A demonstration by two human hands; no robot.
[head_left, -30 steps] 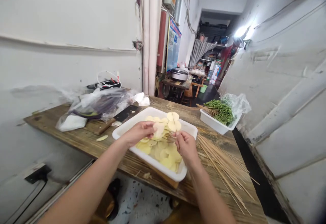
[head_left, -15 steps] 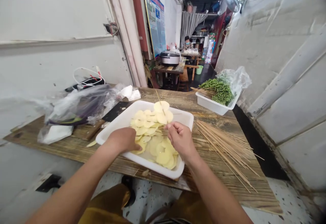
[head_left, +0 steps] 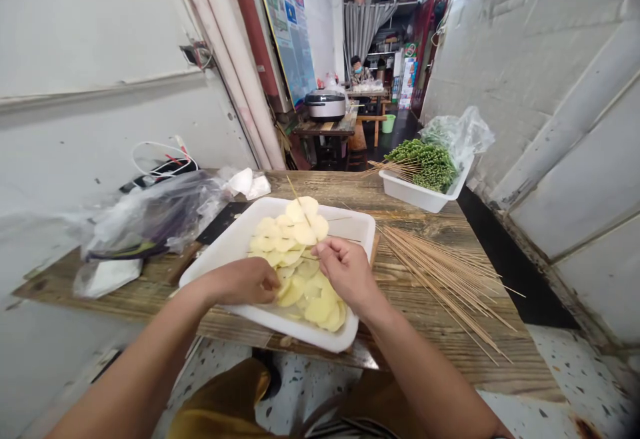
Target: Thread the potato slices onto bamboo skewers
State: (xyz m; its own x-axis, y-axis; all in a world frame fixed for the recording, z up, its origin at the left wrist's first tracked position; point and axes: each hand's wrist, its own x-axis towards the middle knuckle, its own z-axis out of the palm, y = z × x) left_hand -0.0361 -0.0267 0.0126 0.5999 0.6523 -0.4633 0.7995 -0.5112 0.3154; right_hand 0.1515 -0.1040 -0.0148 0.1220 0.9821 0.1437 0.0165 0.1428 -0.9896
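A white tray [head_left: 207, 267] on the wooden table holds many thin, pale yellow round slices [head_left: 320, 309], some loose in its near part and others on sticks toward its back left. My right hand [head_left: 345, 269] pinches a thin skewer [head_left: 293, 189] that slants up to the left with several slices [head_left: 303, 220] on it. Over the tray's left part, my left hand [head_left: 255, 280] has its fingers curled together at the loose slices. Whether a slice is between those fingers is too small to tell.
Bare skewers [head_left: 445, 266] lie spread right of the tray. A smaller white container [head_left: 415, 196] with green stalks stands at the back right. Plastic bags [head_left: 150, 216] cover the table's left. Far back, a person [head_left: 358, 72] sits near a table.
My left hand has shifted slightly right and its fingers have drawn together at the slices. My right hand still holds the loaded skewer. The view has tilted down a little.
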